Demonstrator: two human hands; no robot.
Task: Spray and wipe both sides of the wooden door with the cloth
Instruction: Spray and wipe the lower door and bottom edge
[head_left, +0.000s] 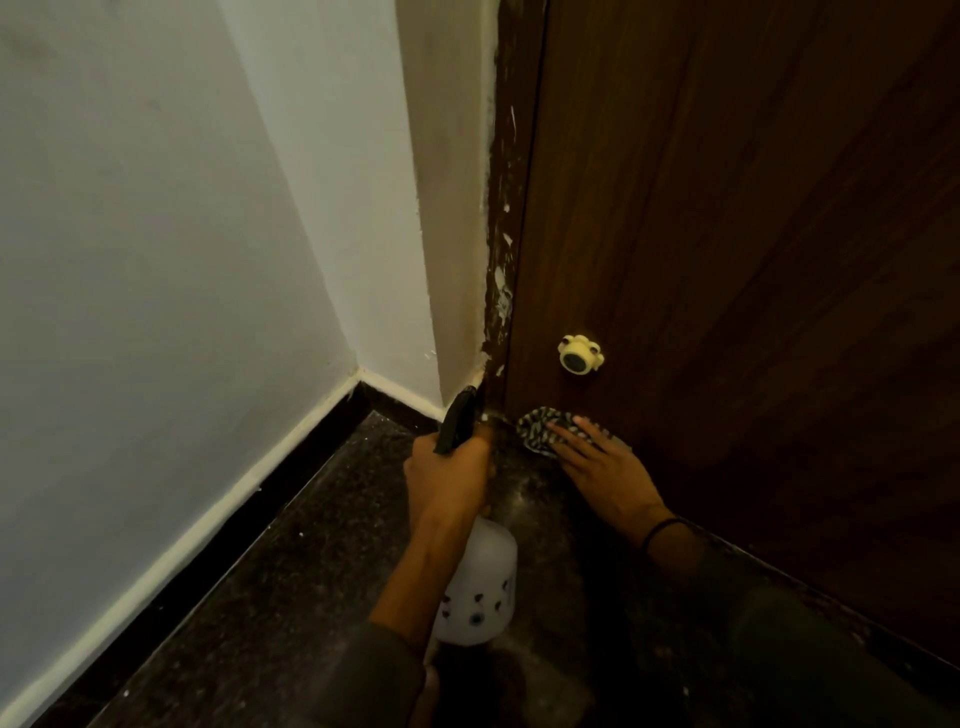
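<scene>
The dark brown wooden door (727, 260) stands just beyond the right hand (602, 467), closed against its paint-flecked dark door frame (501, 234). The right hand lies flat with straight fingers on a crumpled black-and-white patterned cloth (537, 428), pressing it to the door's lowest part, close to the floor. A thin black wristband (662, 530) circles that wrist. Above the right hand, a pale yellow round knob (580, 354) with a dark centre sits on the door.

Just beside it, the left hand (447, 478) is clamped round the neck of a white plastic spray bottle (480, 587), its black trigger head (457, 421) pointing at the frame's foot. The bottle's cloudy body hangs below the left hand; how much liquid it holds cannot be told. The 2 hands are near but apart.

Under both hands runs a dark speckled stone floor (311, 597); left of the left hand rise white painted walls (156, 208).
</scene>
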